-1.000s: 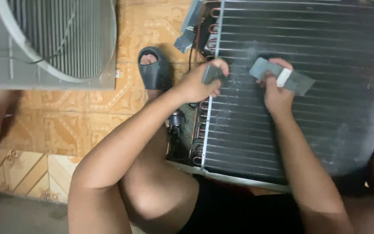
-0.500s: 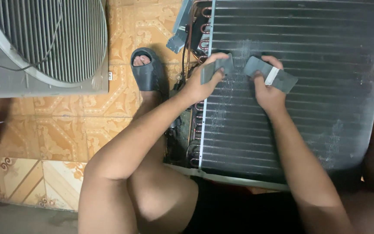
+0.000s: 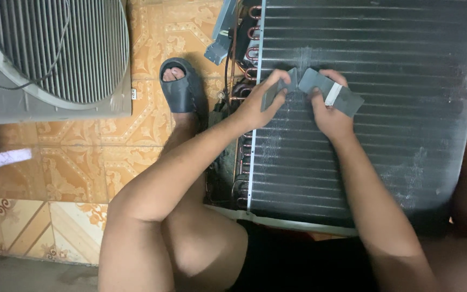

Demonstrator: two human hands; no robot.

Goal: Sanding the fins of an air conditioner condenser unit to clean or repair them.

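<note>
Fingers first: left hand [image 3: 258,105] is pinched shut on a small grey fin comb [image 3: 278,89], thumb under, fingertips over its top edge. Right hand [image 3: 328,116] is closed round a longer grey comb tool with a white band [image 3: 333,93], fingers [image 3: 335,74] curled over its upper edge. Both tools lie flat against the coil face, their near ends almost touching, approx. in the upper-left part of the coil, a bit in from its left edge.

Then by size:

- Condenser coil [image 3: 374,124]: big dark finned panel lying flat, fills the right of the view. Judging by the surface, work looks partly done. Pale scuffed/dusty streaks show near the tools, down the left-centre and twd the lower-right corner; fins along the top edge and far right look darker and even. Can't tell straightened from untouched at this res., so how much is left is a guess: prob. most of the face.
- Fan grille housing [image 3: 55,59]: grey, top-left on the tiled floor [image 3: 82,173], well apart from the coil.
- Person's bare knee and leg, betw. the arms, lower centre.
- Dark slide sandal [image 3: 178,89], foot in it, just beside the coil's left edge.
- Copper U-bends [image 3: 247,38] w/ wires, along the coil's left edge.
</note>
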